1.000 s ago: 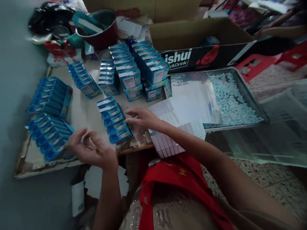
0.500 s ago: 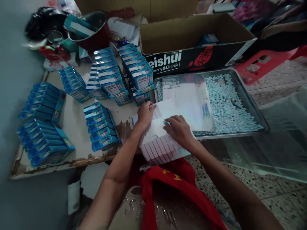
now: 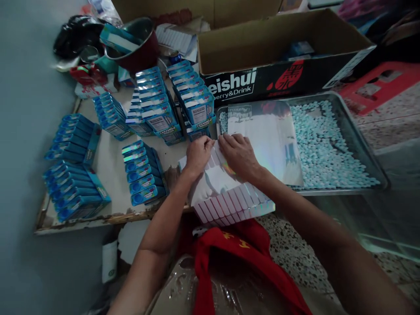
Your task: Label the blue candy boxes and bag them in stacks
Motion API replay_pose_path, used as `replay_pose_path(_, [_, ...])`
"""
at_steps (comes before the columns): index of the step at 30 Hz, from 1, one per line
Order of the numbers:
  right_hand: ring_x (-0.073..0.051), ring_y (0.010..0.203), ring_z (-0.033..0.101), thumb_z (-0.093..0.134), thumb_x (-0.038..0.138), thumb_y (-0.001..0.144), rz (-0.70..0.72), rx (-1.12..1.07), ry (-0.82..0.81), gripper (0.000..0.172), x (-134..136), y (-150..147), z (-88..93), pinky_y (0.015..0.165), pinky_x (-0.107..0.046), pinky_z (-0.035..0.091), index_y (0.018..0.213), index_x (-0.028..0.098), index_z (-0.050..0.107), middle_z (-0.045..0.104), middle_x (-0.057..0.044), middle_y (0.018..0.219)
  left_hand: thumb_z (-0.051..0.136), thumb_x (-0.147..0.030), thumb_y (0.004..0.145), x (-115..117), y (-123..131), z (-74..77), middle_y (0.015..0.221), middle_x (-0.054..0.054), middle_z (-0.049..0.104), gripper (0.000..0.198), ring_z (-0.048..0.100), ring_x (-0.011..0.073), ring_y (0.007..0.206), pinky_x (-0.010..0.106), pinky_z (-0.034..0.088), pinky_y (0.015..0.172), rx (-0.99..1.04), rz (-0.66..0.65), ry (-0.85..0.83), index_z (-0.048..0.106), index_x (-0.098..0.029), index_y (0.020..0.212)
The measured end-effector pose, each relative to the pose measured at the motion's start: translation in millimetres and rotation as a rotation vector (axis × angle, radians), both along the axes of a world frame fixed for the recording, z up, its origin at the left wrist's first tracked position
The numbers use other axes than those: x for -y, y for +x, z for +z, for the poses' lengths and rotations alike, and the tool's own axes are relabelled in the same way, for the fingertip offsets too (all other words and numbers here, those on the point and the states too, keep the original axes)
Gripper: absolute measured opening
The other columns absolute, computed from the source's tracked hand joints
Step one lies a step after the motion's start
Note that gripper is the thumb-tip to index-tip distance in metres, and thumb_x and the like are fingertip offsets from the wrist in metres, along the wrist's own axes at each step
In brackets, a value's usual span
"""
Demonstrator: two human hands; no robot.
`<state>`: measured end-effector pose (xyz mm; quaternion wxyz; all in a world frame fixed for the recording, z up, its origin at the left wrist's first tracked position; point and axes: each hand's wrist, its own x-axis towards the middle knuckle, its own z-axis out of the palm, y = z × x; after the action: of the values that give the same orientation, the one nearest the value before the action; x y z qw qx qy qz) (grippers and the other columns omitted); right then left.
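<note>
Worn tabletop (image 3: 108, 162) bears a glossy white sheet (image 3: 226, 192) scored into strips; left hand (image 3: 197, 154) and right hand (image 3: 239, 155) pinch it.

Blue boxes (image 3: 144, 175); pale blue tablets (image 3: 324, 148) in grey tray (image 3: 357, 127); white, iridescent sheet (image 3: 229, 192); red cloth (image 3: 243, 258).

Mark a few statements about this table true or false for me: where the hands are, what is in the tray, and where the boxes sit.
1. The left hand and right hand both touch the white stack of perforated paper strips. True.
2. The shallow metal tray holds red pellets. False: it holds pale blue pellets, partly under a glossy sheet.
3. Small blue cartons stand in rows on the left hand's side. True.
4. The brown cardboard box with a black printed side sits on the person's lap. False: it stands beyond the tray.
</note>
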<state>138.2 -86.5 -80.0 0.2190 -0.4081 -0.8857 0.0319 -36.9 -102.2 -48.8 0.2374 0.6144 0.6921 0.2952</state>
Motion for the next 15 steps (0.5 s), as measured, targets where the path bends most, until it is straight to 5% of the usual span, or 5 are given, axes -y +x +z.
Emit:
replay_pose_path(3, [-0.038, 0.127, 0.056, 0.051, 0.013, 0.096, 0.054, -0.001, -0.027, 0.052, 9.2, 8.7, -4.5, 0.101, -0.056, 0.044, 0.147, 0.019, 0.060, 0.062, -0.016, 0.151, 0.058, -0.032, 0.100, 2.1, -2.0, -0.9, 0.087, 0.006, 0.076, 0.021, 0.064, 0.0211, 0.082, 0.031, 0.041, 0.074, 0.014, -0.008, -0.007, 0.068, -0.021, 0.084])
replay_pose_path(7, [-0.031, 0.109, 0.065, 0.049, 0.019, 0.103, 0.018, -0.018, 0.036, 0.032, 18.0, 15.7, 2.8, 0.093, -0.050, 0.044, 0.124, 0.024, 0.073, 0.078, -0.009, 0.125, 0.058, -0.032, 0.101, 4.2, -4.3, -0.3, 0.088, 0.007, 0.076, 0.022, 0.065, 0.0216, 0.082, 0.032, 0.041, 0.074, -0.005, -0.032, 0.003, 0.069, -0.020, 0.085])
replay_pose_path(11, [-0.024, 0.079, 0.062, 0.053, 0.026, 0.104, -0.057, -0.055, 0.176, 0.028, 37.3, 19.6, 27.8, 0.073, -0.041, 0.037, 0.083, 0.025, 0.073, 0.076, -0.005, 0.076, 0.057, -0.031, 0.102, -3.1, -1.2, -12.7, 0.094, 0.010, 0.078, 0.023, 0.068, 0.0247, 0.089, 0.035, 0.045, 0.082, -0.100, 0.025, 0.044, 0.071, -0.020, 0.087])
replay_pose_path(15, [-0.015, 0.059, 0.053, 0.064, 0.026, 0.099, 0.008, -0.267, 0.175, 0.024, 69.5, 19.8, 65.9, 0.065, -0.036, 0.033, 0.076, 0.024, 0.070, 0.060, 0.002, 0.055, 0.066, -0.021, 0.096, -4.3, 3.3, -27.9, 0.107, 0.013, 0.078, 0.011, 0.070, 0.0279, 0.106, 0.039, 0.048, 0.099, -0.038, 0.047, 0.108, 0.074, -0.019, 0.089])
